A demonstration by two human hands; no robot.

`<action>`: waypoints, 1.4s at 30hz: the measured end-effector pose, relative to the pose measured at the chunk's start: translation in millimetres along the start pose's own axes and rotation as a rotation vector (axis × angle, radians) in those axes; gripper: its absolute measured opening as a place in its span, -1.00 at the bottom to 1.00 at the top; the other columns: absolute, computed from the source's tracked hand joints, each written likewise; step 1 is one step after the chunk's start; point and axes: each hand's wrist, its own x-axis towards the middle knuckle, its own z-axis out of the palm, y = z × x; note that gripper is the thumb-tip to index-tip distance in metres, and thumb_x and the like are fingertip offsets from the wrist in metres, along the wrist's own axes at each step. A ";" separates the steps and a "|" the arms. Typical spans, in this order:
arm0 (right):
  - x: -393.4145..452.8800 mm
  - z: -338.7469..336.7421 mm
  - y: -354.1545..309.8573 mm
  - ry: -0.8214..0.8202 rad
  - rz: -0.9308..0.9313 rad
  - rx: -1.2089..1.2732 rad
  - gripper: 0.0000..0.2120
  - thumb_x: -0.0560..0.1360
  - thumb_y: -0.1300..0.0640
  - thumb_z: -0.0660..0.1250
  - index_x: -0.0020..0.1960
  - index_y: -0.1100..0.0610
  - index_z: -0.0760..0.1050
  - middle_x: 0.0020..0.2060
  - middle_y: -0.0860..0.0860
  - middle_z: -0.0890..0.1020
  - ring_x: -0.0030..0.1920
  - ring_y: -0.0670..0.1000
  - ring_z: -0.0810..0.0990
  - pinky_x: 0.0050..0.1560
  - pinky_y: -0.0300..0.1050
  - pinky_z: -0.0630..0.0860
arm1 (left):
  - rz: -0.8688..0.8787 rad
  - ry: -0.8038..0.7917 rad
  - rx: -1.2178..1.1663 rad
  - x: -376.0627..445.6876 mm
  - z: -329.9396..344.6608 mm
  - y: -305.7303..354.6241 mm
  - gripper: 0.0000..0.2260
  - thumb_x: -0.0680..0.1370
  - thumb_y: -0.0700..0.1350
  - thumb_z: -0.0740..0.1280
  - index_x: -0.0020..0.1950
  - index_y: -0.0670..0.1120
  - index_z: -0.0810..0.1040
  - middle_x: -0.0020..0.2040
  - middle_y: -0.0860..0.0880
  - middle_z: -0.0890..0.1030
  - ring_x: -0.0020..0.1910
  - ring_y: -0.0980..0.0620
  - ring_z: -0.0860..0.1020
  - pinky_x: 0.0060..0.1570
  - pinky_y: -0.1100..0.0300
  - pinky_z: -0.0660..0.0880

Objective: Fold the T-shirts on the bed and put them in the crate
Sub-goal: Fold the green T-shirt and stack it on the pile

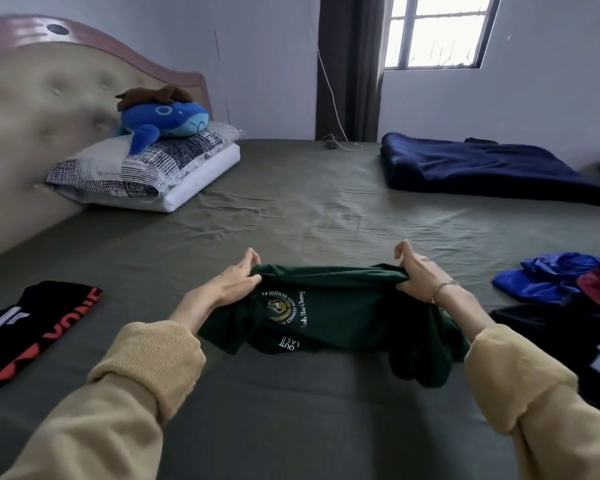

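Two arms in soft yellow sleeves reach out over the bed, which has a dull green sheet on it. The left hand pinches one end of a dark green T-shirt, with its fingers curled round a bunch of the cloth. The right hand grips the other end the same way, and a thin bracelet sits on that wrist. The green shirt is stretched between the two hands, in the middle of the bed and close to the person. Its far edge is held up a bit and the rest sags down onto the sheet. It is crumpled, not flat. It has a round gold and white badge with white words near it, and the words look upside down. To the left, well apart, a black T-shirt with red and white letters lies folded flat on the bed. To the right is a messy pile of clothes, blue, dark red and black. Farther away on the right, a dark blue blanket lies folded. Farther away on the left, two pillows lean by the padded headboard, and a blue whale toy rests on top of them. A window is in the far wall.
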 end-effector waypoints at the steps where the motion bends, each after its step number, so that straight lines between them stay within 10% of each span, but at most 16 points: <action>1: 1.5 0.6 1.6 0.058 0.000 -0.011 -0.66 0.40 0.27 0.31 0.03 0.07 0.19 0.06 0.16 0.52 -0.06 0.16 0.47 -0.04 0.00 0.41 | 0.006 0.031 0.014 3.3 0.2 -0.7 -0.92 0.59 -0.18 0.11 0.06 -0.07 0.25 0.02 -0.14 0.50 0.00 -0.11 0.45 0.01 0.11 0.30; 11: 5.0 -0.5 16.0 0.159 0.159 -0.172 -0.78 0.50 0.10 0.32 0.15 0.02 0.51 0.13 0.04 0.57 0.16 0.09 0.52 0.06 -0.06 0.44 | -0.065 0.687 0.325 21.9 -13.0 2.4 -0.67 0.55 -0.29 0.14 0.22 -0.05 0.55 0.11 -0.14 0.45 0.20 -0.11 0.39 0.01 -0.01 0.41; 16: -2.8 -5.9 20.2 -0.068 -0.037 0.106 -0.75 0.31 0.10 0.55 -0.14 0.04 0.49 -0.30 -0.05 0.54 -0.34 -0.11 0.44 -0.31 -0.41 0.36 | -0.074 0.691 0.303 22.3 -12.9 -5.5 -0.66 0.45 -0.39 0.12 0.11 -0.06 0.47 0.08 -0.11 0.57 0.07 -0.15 0.53 -0.02 0.03 0.37; 24: -36.3 33.3 25.4 -0.468 -0.107 0.198 -0.84 0.35 0.01 0.51 -0.19 -0.08 0.52 -0.33 -0.17 0.54 -0.40 -0.31 0.47 -0.33 -0.46 0.34 | -0.164 0.281 0.337 6.3 32.3 -28.8 -0.76 0.45 -0.30 0.20 -0.04 -0.02 0.55 0.10 -0.06 0.57 0.09 -0.10 0.53 -0.12 0.18 0.36; 29: -47.1 56.5 41.4 -0.259 -0.063 0.133 -0.73 0.37 0.12 0.49 -0.27 -0.13 0.41 -0.34 -0.16 0.52 -0.34 -0.19 0.46 -0.20 -0.31 0.40 | -0.163 0.067 0.383 -9.4 65.9 -37.6 -0.83 0.41 -0.17 0.32 -0.02 0.01 0.51 0.05 0.01 0.53 0.10 -0.03 0.52 0.01 0.15 0.40; 35: -79.3 76.6 50.9 -0.027 0.076 0.010 -0.53 0.22 -0.11 0.52 0.01 -0.02 0.39 -0.13 -0.11 0.42 -0.07 -0.07 0.39 -0.02 -0.08 0.44 | 0.109 0.221 0.568 -21.9 99.5 -44.9 -0.68 0.43 -0.13 0.37 0.16 0.02 0.45 0.10 0.02 0.42 0.20 0.02 0.39 0.40 0.00 0.16; 42: -93.4 90.6 55.3 0.259 0.302 0.119 -0.80 0.44 0.14 0.39 0.01 0.20 0.51 -0.01 0.15 0.44 0.07 0.19 0.47 -0.09 -0.05 0.42 | 0.065 0.336 0.634 -31.6 105.7 -46.7 -0.78 0.49 -0.25 0.26 0.07 -0.01 0.51 0.00 0.04 0.53 0.09 0.03 0.50 0.23 0.11 0.23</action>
